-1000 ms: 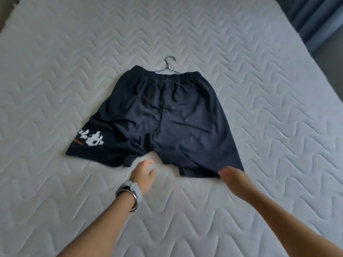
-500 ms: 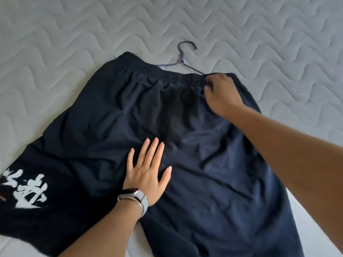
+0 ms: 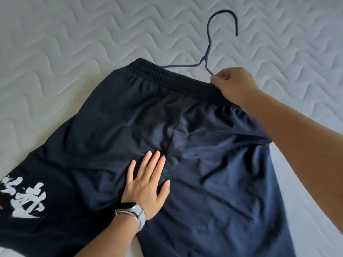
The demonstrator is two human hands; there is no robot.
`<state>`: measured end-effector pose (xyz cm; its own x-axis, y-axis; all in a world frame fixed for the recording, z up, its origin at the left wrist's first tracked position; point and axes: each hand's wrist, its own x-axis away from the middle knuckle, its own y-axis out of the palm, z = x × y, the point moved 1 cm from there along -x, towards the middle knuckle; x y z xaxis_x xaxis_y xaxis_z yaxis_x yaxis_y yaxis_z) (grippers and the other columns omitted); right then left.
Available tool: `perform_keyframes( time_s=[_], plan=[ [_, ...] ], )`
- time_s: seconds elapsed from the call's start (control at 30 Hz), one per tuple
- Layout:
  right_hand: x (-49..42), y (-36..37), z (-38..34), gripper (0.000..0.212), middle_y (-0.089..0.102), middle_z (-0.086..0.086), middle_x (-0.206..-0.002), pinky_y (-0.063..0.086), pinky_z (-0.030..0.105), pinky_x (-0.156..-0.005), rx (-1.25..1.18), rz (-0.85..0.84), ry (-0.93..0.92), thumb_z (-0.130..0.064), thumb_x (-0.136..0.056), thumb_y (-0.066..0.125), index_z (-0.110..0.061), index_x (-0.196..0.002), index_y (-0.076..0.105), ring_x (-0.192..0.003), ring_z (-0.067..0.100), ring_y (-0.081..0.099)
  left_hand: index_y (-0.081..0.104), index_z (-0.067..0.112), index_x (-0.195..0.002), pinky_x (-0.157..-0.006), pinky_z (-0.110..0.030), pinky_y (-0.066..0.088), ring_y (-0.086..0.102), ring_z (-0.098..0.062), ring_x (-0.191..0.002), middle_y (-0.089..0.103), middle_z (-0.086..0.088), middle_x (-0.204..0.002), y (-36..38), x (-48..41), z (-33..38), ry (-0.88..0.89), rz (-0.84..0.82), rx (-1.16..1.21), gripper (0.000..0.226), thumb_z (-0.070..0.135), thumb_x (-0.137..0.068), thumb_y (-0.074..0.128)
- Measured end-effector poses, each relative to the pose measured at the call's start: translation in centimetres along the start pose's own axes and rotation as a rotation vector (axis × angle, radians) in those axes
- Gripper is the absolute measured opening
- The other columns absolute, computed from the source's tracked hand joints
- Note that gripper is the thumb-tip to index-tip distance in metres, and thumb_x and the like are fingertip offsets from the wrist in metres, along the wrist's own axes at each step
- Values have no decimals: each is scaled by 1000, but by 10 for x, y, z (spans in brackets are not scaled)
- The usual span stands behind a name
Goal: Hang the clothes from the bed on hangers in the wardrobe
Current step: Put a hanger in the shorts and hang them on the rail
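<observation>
Dark navy shorts [image 3: 104,138] with a white print on one leg lie spread flat on the bed [image 3: 55,43]. A thin purple hanger [image 3: 208,47] pokes out from under the elastic waistband, hook pointing away from me; its lower part is hidden under the cloth. My left hand [image 3: 148,186], with a watch on the wrist, presses flat on the middle of the shorts, fingers straight. My right hand [image 3: 230,84] reaches to the waistband's right end and pinches the hanger's right arm there.
The quilted white mattress with a wavy stitch pattern surrounds the shorts on all sides. No wardrobe or other clothes show in this view.
The view has drawn closer to the shorts. My right hand went from resting on the waistband to pinching the hanger's arm, and more of the hanger shows. My left hand stays pressed flat on the shorts.
</observation>
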<state>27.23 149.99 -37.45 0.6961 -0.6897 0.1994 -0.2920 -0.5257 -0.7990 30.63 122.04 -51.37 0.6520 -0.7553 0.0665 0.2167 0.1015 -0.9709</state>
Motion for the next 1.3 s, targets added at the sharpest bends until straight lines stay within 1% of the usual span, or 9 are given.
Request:
perform_keyframes(
  time_s=[0.2,0.27,0.37,0.53,0.7,0.83,1.07,1.17,1.3],
  plan=[
    [122,-59,-24,14,57,-5,-63,39,9,-41,-89,-99,5,-26,-86,59,-15,-84,68,-51,3,49,26,27,-143,-115,-38,-1,6,-7,-144,17,13,-154,-30,-2,6,-104,-213,211,63,53,-86,23],
    [164,-61,-37,16,55,-9,-52,36,9,-38,-133,-136,17,-25,-85,60,-17,-73,66,-39,0,48,50,20,-130,-113,-30,19,32,-11,-138,45,1,-144,-65,8,14,-265,-246,640,43,39,-93,39],
    [223,-58,-62,25,50,-11,-32,31,18,-47,-210,-162,-2,-24,-85,61,-19,-60,61,-30,-3,44,68,19,-102,-75,-6,41,60,11,-82,68,8,-89,-145,61,36,-247,133,950,25,29,-93,47],
    [312,-68,-127,20,54,-6,-58,34,19,-54,-285,-192,-106,-22,-88,57,-6,-85,69,-50,1,44,59,22,-109,-79,-9,44,58,4,-89,60,18,-93,-277,104,66,-221,279,1248,41,47,-79,50],
    [399,-103,-205,23,56,0,-62,41,25,-63,-246,-319,-308,-9,-90,44,1,-93,65,-56,7,48,46,15,-66,-68,-28,38,48,-16,-66,47,6,-60,-375,141,59,-307,324,1115,24,25,-85,58],
    [459,-152,-263,23,64,-4,-70,45,8,-59,-258,-461,-469,-15,-92,48,-4,-96,67,-59,5,59,49,15,-63,-60,-29,40,48,-12,-45,52,3,-45,-470,204,33,-272,337,1024,28,20,-90,50],
    [519,-234,-362,18,70,0,-84,42,8,-69,-356,-82,-733,-11,-87,56,-11,-96,71,-69,-1,57,65,7,-76,-52,-20,36,39,-4,-33,66,0,-69,-628,332,-7,-235,491,713,27,22,-92,50],
    [548,-253,-411,23,68,5,-109,39,18,-85,-250,114,-945,-12,-87,56,-14,-106,68,-98,16,61,62,14,-67,-46,-18,33,41,0,-32,63,10,-58,-681,396,-12,-252,607,565,30,22,-92,49],
    [589,-263,-467,44,46,8,-138,26,38,-109,-33,188,-1110,-27,-89,54,-24,-133,47,-130,30,34,59,25,-61,-49,-17,33,41,1,-41,63,7,-65,-737,486,-27,-326,793,424,29,30,-89,53]
  ],
)
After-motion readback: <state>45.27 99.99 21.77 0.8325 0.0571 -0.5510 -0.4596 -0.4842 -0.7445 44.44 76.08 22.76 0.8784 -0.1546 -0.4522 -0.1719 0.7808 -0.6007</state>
